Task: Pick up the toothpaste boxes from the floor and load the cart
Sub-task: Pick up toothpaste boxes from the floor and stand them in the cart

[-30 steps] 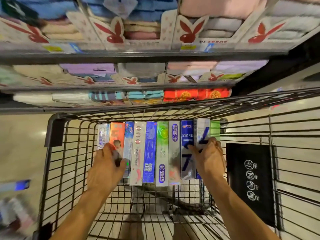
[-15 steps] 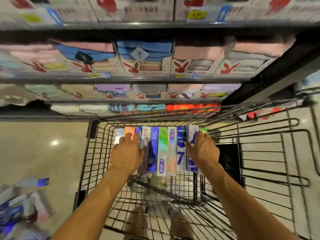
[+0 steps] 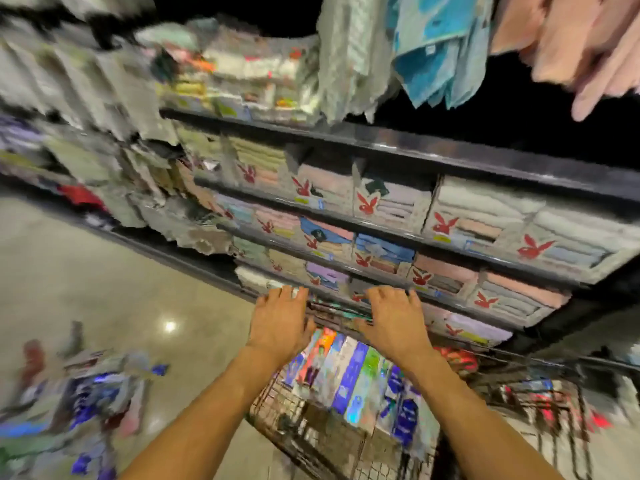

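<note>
Toothpaste boxes point(image 3: 349, 375) stand in a blurred row inside the cart point(image 3: 311, 441), and a loose pile point(image 3: 86, 393) lies on the floor point(image 3: 104, 271) to its left. Above the row I see the left hand point(image 3: 280, 323) and right hand point(image 3: 394, 323) apart, fingers spread, holding nothing. Towel shelves point(image 3: 415, 216) lie beyond.

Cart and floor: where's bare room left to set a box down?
Cart: the wire bottom nearer the person than the row of toothpaste boxes looks bare, though blurred. Floor: bare between the shelves and the pile of boxes. Crowded: the cart's far end, at the left hand and right hand.
</note>
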Tool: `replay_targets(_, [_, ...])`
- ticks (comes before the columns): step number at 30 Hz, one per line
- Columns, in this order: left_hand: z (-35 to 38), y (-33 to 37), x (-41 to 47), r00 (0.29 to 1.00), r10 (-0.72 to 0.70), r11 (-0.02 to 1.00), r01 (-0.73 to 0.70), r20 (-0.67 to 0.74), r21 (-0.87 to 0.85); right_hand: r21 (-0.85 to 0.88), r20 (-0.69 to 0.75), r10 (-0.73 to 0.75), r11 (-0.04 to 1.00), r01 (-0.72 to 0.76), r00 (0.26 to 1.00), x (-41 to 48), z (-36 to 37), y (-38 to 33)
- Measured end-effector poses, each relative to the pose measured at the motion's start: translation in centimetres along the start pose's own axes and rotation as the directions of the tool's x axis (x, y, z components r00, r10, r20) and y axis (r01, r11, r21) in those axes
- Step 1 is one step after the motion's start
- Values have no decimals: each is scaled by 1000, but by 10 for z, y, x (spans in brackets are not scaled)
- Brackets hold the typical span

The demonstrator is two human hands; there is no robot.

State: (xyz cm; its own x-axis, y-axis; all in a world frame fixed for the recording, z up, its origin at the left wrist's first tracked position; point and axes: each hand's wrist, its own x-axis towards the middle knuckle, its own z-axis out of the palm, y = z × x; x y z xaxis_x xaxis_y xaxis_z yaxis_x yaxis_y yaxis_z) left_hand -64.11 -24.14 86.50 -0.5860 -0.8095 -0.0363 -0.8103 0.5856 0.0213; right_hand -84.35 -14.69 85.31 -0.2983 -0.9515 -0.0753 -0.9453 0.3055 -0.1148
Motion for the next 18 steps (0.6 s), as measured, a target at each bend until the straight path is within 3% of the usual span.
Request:
replay_targets(6, [-57, -100, -72, 962, -228, 971, 237, -147, 41, -26, -71, -310, 951, 309, 948, 31, -57, -123])
replay_targets(11, [-83, -192, -150, 871, -448, 883, 467, -204, 55, -19, -97, -516, 856, 517, 851, 26, -68, -253])
replay_targets(18, [-100, -318, -296, 725, -652, 734, 677, -221, 55, 13, -114, -695, 713, 701, 710, -25, -62, -453])
